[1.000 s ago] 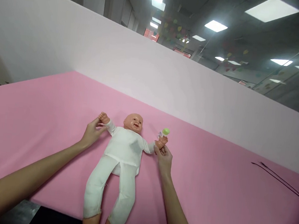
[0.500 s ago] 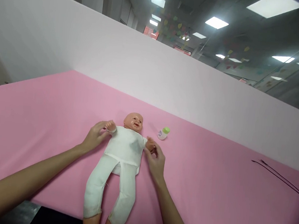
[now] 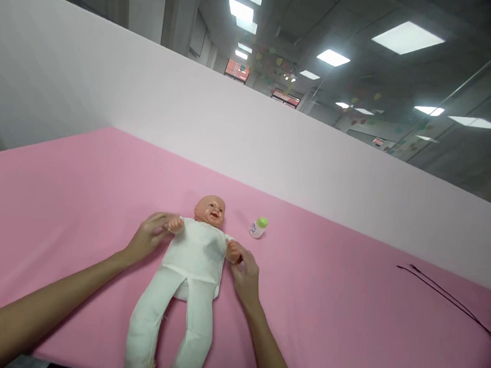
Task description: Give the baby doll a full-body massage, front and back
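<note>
A baby doll (image 3: pixel 195 254) with a white cloth body lies on its back on the pink table cover (image 3: pixel 324 307), head toward the wall. My left hand (image 3: pixel 147 238) is closed around the doll's hand on the left of the picture. On the other side, my right hand (image 3: pixel 246 274) grips the doll's other hand between thumb and fingers. Both doll arms are bent outward beside its chest. A small white bottle with a green cap (image 3: pixel 259 227) stands near the doll's head, beyond my right hand. The doll's feet are cut off by the lower picture edge.
Thin black cables (image 3: pixel 451 302) lie on the cover at the right. Behind the table runs a low white partition (image 3: pixel 234 125). The table's front edge shows at the lower left.
The whole view has shifted, so the doll and bottle appear slightly lower and further left. Both hands still hold the doll's hands, whose arms sit a little lower at its sides.
</note>
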Demonstrator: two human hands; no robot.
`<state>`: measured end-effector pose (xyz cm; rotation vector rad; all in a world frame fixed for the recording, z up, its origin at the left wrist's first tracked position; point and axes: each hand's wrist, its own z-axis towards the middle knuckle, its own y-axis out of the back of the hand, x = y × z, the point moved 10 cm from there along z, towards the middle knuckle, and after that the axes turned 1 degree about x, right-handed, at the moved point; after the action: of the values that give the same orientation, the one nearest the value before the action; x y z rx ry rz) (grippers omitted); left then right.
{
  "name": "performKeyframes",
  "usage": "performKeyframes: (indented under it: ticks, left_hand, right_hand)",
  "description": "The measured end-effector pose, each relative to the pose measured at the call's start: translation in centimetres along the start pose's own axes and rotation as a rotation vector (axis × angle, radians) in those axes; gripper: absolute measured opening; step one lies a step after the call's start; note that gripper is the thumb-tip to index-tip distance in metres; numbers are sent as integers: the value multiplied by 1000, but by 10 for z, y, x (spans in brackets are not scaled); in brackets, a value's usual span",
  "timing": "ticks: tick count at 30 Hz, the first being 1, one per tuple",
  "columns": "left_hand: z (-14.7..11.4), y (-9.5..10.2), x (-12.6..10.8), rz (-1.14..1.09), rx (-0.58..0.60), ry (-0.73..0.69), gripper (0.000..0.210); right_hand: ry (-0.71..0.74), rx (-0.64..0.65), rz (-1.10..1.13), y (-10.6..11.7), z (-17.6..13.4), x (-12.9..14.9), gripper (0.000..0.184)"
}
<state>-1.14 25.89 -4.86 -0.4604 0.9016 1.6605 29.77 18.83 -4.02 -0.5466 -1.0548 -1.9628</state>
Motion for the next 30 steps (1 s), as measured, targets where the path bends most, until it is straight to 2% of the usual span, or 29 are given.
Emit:
performKeyframes:
  ticks: [3, 4, 6, 8, 10, 13, 16, 18, 20, 23, 26, 28, 30]
  left_hand:
    - [-12, -19, -36, 156, 145, -374, 37]
    - [-15, -22, -42, 194, 167, -448, 42]
    - [-18, -23, -44, 224, 168, -497, 45]
    - [-14, -16, -33, 194, 108, -400, 39]
    - [-6, -3, -11, 110, 12, -181, 30]
    - [-4, 14, 29, -103, -144, 191, 32]
    - [-8, 21, 57, -285, -243, 457, 40]
    - [-9, 22, 62, -326, -256, 511, 43]
    - [-7, 21, 58, -311, -229, 459, 41]
    - [-5, 19, 39, -158, -155, 268, 32]
    - [-7, 4, 6, 27, -7, -51, 22]
    - [-12, -8, -18, 96, 83, -279, 30]
    - [-18, -14, -32, 139, 110, -421, 40]
  right_hand:
    - [321, 166, -223, -23, -11, 32, 40]
    - [365, 192, -258, -28, -14, 35, 42]
    - [350, 184, -247, -31, -15, 32, 43]
    - [202, 94, -136, -23, -10, 17, 37]
    - [-51, -68, 52, -9, -6, -9, 31]
    - [-410, -300, 311, 8, -14, -50, 41]
    - [-574, -381, 414, 14, -20, -67, 47]
    - [-597, -386, 431, 16, -21, -69, 47]
    - [-574, -377, 415, 17, -19, -66, 45]
    - [-436, -314, 359, 12, -13, -51, 43]
    - [-162, -156, 195, 1, -7, -22, 38]
    - [67, 4, 21, -13, -9, 2, 36]
    - [252, 124, -123, -27, -15, 19, 42]
